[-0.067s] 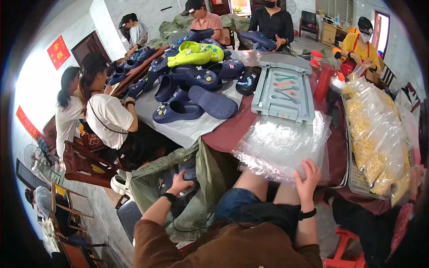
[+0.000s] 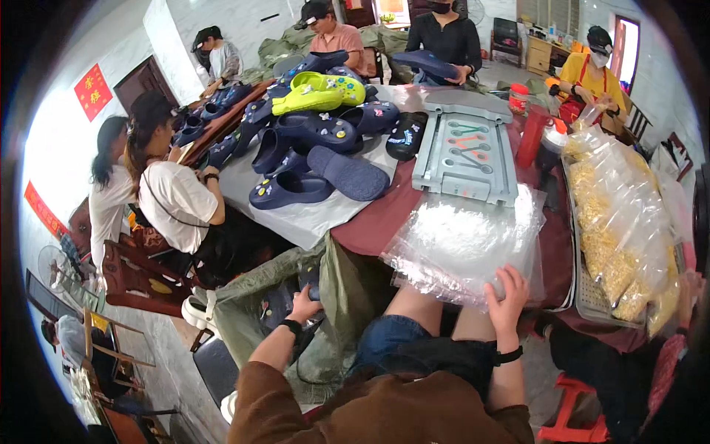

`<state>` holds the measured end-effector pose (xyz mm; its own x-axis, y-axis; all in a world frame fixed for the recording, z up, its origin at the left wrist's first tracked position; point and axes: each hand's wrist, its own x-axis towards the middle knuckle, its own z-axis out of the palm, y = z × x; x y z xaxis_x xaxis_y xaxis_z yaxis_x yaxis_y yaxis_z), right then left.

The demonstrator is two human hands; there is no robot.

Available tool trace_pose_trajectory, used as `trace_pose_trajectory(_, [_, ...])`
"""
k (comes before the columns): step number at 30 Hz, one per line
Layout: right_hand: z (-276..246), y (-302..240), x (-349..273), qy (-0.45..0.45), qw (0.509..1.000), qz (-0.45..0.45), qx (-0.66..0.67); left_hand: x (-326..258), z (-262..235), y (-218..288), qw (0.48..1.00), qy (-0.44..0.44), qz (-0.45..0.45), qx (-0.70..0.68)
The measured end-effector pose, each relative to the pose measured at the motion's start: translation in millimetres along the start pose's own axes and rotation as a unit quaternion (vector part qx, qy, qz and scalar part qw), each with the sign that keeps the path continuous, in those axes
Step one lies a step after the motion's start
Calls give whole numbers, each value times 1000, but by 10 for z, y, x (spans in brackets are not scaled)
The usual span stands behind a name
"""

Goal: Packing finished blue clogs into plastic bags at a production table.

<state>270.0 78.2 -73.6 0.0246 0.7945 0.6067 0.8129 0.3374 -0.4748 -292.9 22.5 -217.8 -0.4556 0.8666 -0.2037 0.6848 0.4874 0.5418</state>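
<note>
My left hand reaches into a green woven sack by my left knee. Its fingers close on a navy clog near the mouth of the sack; further dark clogs lie below, partly hidden. At the table's near edge, my right hand rests with fingers apart against a flat stack of clear plastic bags, holding nothing. Beyond the bags lies a grey plastic panel with coloured, link-shaped markings.
Navy clogs with charms are heaped on the table, lime-green clogs on top. At right, a tray carries bags of small yellow pieces, beside a dark bottle. Several people work around; a red stool stands lower right.
My left hand has shifted slightly right, and the navy clog at its fingers now stands higher and shows more plainly. The right hand stays by the plastic bags.
</note>
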Motion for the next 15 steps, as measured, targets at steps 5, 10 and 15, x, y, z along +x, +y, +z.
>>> trace_pose_trajectory(5, [-34,-8,4,-4,1000,8,-8,275,504,-34,998,24,-62,15])
trace_pose_trajectory(10, [-7,-39,11,-14,1000,6,-8,320,266,-131,988,-56,-103,105])
trace_pose_trajectory(15, [-61,7,-9,0,999,11,-35,329,140,111,976,-134,-68,159])
